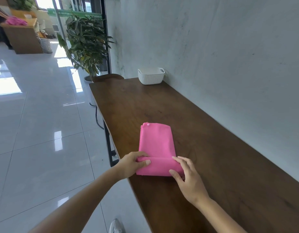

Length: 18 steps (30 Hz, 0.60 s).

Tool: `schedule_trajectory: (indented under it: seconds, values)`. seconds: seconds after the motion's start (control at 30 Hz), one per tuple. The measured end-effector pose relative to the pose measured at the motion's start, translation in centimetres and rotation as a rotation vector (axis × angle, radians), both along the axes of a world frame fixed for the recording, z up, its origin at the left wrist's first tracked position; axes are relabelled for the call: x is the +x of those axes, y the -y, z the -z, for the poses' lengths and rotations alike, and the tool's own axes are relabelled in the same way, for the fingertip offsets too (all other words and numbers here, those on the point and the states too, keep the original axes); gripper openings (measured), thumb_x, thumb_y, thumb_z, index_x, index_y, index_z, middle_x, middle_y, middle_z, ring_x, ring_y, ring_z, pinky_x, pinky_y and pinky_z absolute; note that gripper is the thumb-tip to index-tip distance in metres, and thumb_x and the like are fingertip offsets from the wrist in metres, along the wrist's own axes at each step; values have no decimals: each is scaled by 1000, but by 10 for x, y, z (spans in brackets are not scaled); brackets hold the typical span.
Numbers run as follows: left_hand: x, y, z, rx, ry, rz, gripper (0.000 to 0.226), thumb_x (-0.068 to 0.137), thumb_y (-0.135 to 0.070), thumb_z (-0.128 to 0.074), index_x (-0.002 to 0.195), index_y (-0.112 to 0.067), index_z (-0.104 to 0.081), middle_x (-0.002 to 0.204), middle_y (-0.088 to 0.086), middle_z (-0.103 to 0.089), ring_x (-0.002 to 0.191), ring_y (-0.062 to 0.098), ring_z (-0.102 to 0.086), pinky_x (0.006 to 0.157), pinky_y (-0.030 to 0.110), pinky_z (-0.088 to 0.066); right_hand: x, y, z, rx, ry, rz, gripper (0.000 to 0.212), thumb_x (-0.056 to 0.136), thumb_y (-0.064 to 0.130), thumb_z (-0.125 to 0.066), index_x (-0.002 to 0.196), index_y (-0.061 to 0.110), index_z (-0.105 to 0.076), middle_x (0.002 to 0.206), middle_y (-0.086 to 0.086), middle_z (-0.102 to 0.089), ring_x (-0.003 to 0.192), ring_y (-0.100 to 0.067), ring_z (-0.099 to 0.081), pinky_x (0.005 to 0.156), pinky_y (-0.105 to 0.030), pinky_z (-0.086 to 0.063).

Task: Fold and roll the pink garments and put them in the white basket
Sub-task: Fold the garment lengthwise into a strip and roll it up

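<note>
- The pink garment (158, 142) lies on the counter (212, 148) right in front of me, folded into a narrow strip. Its long axis runs straight away from me toward the white basket (151, 78), which stands well apart at the far end, against the wall.
- The strip's near end is turned over into a thick roll lying crosswise — so I judge the rolling has to go away from me, along the strip.
- My left hand (133, 163) grips the roll's left end, thumb on top and fingers curled over the far side. My right hand (187, 177) holds the right end between thumb and forefinger, more loosely. Neither hand is nearer than the other.
- Hidden: how many turns the roll has, my right hand's other fingers behind the fabric, and the basket's bottom — I cannot tell whether anything is in it.
</note>
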State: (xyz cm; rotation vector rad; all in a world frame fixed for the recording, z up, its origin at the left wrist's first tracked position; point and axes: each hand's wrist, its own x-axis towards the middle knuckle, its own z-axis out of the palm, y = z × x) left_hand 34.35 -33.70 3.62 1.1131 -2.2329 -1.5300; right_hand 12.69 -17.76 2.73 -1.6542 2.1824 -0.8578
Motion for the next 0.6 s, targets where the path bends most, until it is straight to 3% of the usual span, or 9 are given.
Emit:
schedule_trajectory:
  seconds: [0.17,0.37,0.53,0.6]
  values:
    - [-6,-6,-4,46,16,-100,33,98,-56,-53,115,-29,-64,113,-4,-65,103,15,-65,90,38,-60,-5,8,-1,50,136,37,56,93,69,-42,144,44,-42,145,14,-41,120,-3,-48,75,-7,-45]
    - [-18,-25,8,-217,14,-334,42,97,-58,-53,129,-32,-53,127,-9,-49,112,11,-53,97,33,-55,-12,26,-11,159,225,65,58,93,71,-40,139,37,-48,133,10,-46,117,-10,-51,70,-10,-40]
    - [-16,-30,8,-516,-48,-324,27,100,-44,-57,124,-34,-63,135,-16,-49,128,9,-39,110,37,-44,-19,44,-19,219,208,74,55,91,74,-39,124,33,-54,126,6,-56,108,-13,-55,67,-15,-40]
    - [-15,-31,7,-577,-24,-287,32,99,-45,-58,129,-33,-62,136,-16,-52,130,7,-38,112,36,-43,-21,51,-22,247,197,85,54,92,75,-38,119,31,-55,122,6,-60,105,-13,-56,65,-18,-40]
